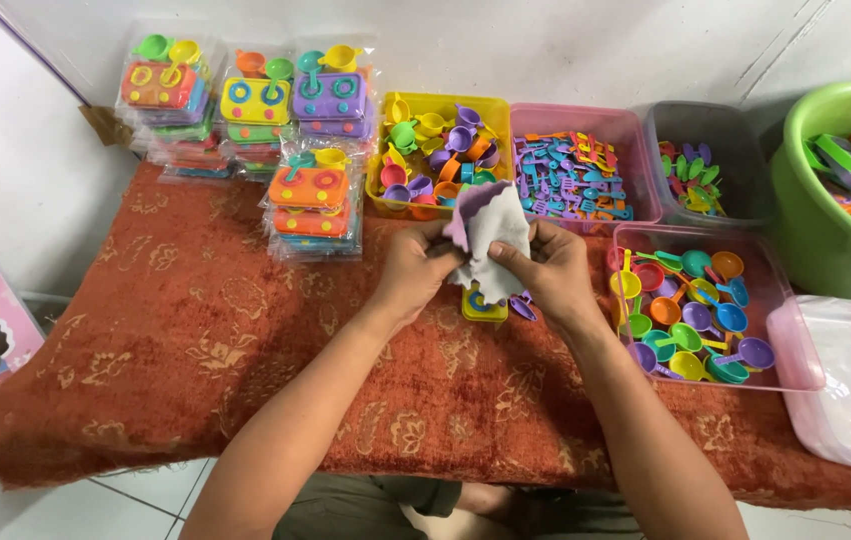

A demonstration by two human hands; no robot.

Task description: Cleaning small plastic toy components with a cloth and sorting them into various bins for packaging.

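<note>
From the head view, a yellow bin (438,103) at the far edge of the desk (195,330) holds small toy pots and cups in mixed colours, and just to its right a pink bin (585,120) is filled with flat purple and orange toy utensils. Next along, a grey bin (735,125) holds a few green and pink pieces, and nearer the right edge a second pink bin (790,350) carries toy pans and ladles. A green basin (805,200) at the far right corner holds larger coloured toy parts, with a white lidded box (845,390) below it. Both arms reach in from the near edge; the left hand (413,268) and right hand (545,265) sit close together, each pinching a clear plastic bag (490,235) with a purple toy piece (475,200) in its top, held above the desk's middle. A yellow toy stove (480,305) lies under the bag. Stacks of bagged toy sets (255,110) fill the far left corner.
</note>
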